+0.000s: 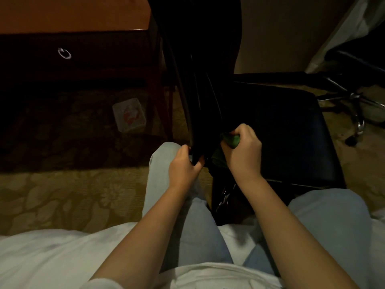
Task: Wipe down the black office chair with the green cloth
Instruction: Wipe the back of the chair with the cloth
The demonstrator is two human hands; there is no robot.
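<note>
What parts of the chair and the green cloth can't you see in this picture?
- Green cloth: mostly hidden in the head view, bunched inside the right hand.
- Black office chair: the backrest top is cut off by the upper edge; dim light swallows its surface detail.
- Chair edge under the left hand: covered by the fingers.
- Chair base: hidden by the seat and the person's legs.

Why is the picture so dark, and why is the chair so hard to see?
In the head view the room is dimly lit, so the black chair melts into shadow; the green cloth in the right hand barely shows; only the chrome chair base catches some glare; the left hand looks slightly soft; the wide lens bends the edges.
</note>
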